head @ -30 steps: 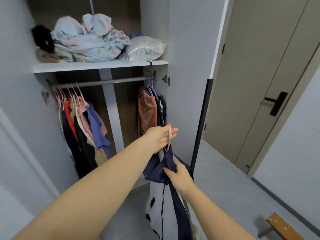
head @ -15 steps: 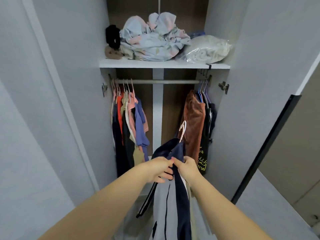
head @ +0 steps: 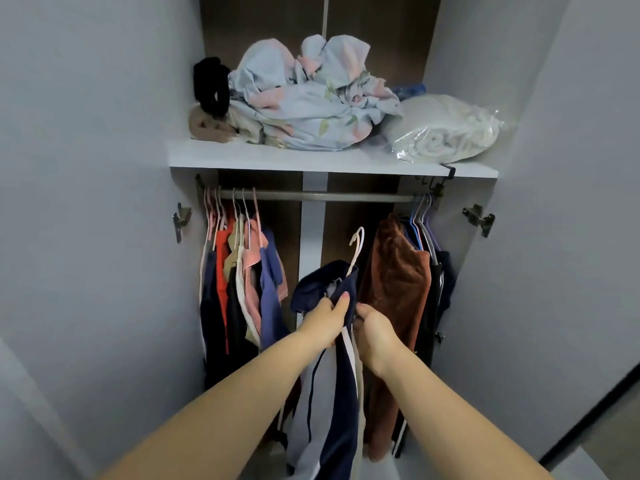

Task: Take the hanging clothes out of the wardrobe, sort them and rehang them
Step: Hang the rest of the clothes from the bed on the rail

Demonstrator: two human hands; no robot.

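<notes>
A navy and grey garment [head: 332,403] hangs on a white hanger [head: 356,247] in front of the open wardrobe, below the metal rail [head: 318,195]. My left hand [head: 327,318] grips the garment near its collar. My right hand [head: 375,332] grips the same garment just to the right. The hanger hook points up, free of the rail. A bunch of clothes [head: 242,285] hangs at the rail's left end. A brown fleece piece [head: 394,292] and dark clothes [head: 438,292] hang at its right end.
The shelf [head: 242,155] above the rail carries crumpled pale bedding [head: 311,102], a black item [head: 211,86] and a clear bag of white fabric [head: 446,133]. Open wardrobe doors stand left and right, each with a metal hinge [head: 479,220]. A dark door edge [head: 595,420] shows bottom right.
My view has swung from the room door to face the wardrobe. My left hand dropped from the hanger hook to the garment's collar, and both hands carried the garment toward the rail's middle gap.
</notes>
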